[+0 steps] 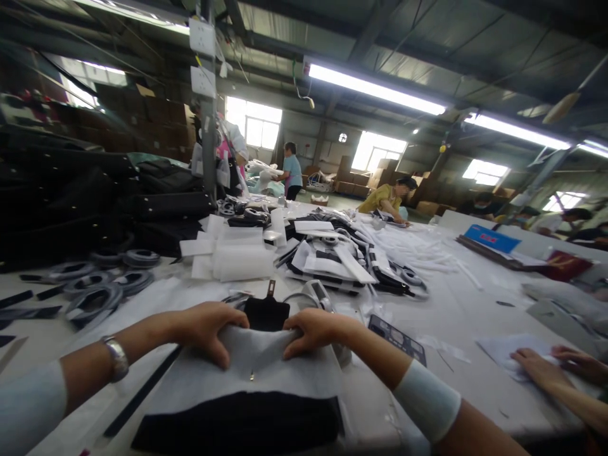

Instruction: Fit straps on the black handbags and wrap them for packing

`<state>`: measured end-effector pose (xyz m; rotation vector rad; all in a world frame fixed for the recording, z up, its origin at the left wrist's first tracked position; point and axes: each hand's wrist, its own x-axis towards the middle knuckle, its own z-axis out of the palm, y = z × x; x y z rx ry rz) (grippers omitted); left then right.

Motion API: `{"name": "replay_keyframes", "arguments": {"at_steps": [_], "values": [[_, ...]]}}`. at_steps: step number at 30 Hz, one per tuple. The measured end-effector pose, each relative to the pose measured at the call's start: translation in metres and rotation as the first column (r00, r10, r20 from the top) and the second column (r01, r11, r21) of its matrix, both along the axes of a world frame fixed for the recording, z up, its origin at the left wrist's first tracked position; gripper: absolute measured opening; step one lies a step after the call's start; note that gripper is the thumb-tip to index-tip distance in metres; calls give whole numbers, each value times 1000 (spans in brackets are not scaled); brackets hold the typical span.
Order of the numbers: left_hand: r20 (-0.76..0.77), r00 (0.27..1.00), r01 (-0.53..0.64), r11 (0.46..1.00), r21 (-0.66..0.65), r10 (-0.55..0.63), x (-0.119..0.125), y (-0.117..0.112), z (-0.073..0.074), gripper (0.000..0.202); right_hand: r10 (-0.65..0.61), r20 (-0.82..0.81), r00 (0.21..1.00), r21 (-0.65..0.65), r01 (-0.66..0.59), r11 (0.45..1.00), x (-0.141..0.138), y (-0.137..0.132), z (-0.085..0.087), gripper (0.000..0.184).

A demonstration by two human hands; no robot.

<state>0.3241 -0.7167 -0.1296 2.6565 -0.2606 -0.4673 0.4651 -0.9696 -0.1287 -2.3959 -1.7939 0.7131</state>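
My left hand point(204, 329) and right hand point(316, 332) both curled shut, pinching the top edge of a white soft fabric sheet point(251, 373), thumbs on top, fingers behind. Sheet lies over a flat black bag-like piece point(237, 430) at the near edge of the white work table point(456, 310). Small black leather tab with a metal clasp point(266, 311) sticks up just behind the sheet, between my hands. Silver wristwatch point(116, 358) on left wrist, pale sleeve cuff point(427, 402) on right forearm. Dark flat card with pale squares point(396, 339) just right of right hand; print too blurred to read. Grey strap rolls point(95, 294) left. Another person's hands point(555, 364) on white paper far right. Blue box point(491, 239) beyond, red lettering unreadable.
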Motion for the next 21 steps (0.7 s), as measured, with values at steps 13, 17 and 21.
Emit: {"name": "replay_keyframes", "arguments": {"at_steps": [13,17,21], "values": [[-247,967,-7,962,-272,-63,12,26,-58,68,-63,-170,983,220,100,970,-18,-19,-50,66],[-277,959,-30,955,-296,-55,13,33,-69,70,177,-223,959,279,-111,954,-32,-18,-48,48],[-311,949,-45,947,-317,-59,17,42,-83,74,272,3,962,373,-253,892,-53,-22,-86,44]]}}
